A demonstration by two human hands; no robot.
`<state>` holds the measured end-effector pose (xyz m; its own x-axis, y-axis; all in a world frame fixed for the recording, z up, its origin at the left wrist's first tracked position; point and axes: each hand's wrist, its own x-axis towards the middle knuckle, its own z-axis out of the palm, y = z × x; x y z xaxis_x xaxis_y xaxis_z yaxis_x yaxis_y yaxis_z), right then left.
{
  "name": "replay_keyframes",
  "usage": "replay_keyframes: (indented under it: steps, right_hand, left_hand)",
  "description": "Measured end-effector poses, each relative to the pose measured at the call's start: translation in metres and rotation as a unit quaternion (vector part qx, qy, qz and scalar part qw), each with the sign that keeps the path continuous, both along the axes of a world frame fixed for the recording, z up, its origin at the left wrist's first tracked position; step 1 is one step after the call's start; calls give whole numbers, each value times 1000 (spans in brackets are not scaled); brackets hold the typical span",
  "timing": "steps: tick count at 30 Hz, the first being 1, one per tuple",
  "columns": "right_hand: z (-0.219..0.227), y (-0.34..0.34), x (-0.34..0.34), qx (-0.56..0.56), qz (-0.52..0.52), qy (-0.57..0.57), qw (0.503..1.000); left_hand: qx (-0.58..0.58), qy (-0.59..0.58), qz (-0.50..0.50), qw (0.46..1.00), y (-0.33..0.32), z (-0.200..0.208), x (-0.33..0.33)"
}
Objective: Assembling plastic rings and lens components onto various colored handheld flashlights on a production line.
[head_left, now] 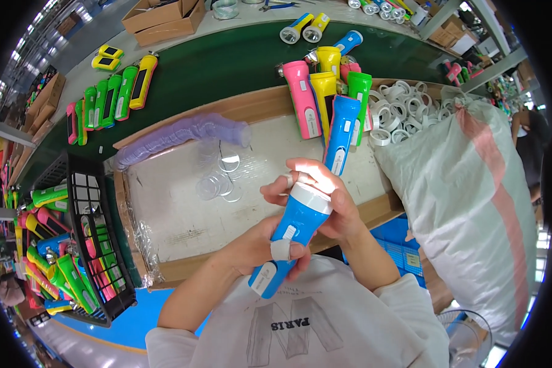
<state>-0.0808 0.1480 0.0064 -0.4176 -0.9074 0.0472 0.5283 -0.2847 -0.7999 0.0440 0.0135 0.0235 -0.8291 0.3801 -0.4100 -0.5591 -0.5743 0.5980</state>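
A blue flashlight with a white ring around its head lies tilted in front of my chest. My left hand is closed around its body, near the white switch; a pale wrap covers part of the thumb. My right hand has its fingers curled over the head end and grips the white ring. One finger of it wears a light wrap. Just beyond stand several pink, yellow and green flashlights and another blue flashlight. Thin clear discs lie on the tray to the left.
A shallow cardboard tray holds a row of purple-tinted discs. Loose white rings spill beside a big woven sack at right. At left stands a black crate of flashlights; green flashlights line the green belt.
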Motion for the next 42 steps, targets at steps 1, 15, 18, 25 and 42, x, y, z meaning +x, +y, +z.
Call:
replay_keyframes:
  steps: [1, 15, 18, 25, 42]
  right_hand:
    - [0, -2, 7, -42, -32, -40, 998]
    - [2, -21, -18, 44, -42, -109, 992]
    - [0, -19, -19, 9, -18, -151, 988]
    - [12, -19, -14, 99, -128, -27, 987]
    - [12, -111, -100, 65, -191, 50, 978]
  left_hand:
    - [70, 9, 9, 997, 3, -1, 1]
    - [22, 27, 115, 993, -3, -29, -12]
    - [117, 56, 108, 986, 1, -43, -6]
    - [-427, 53, 140, 892, 20, -15, -2]
    - [-687, 154, 148, 694, -69, -20, -93]
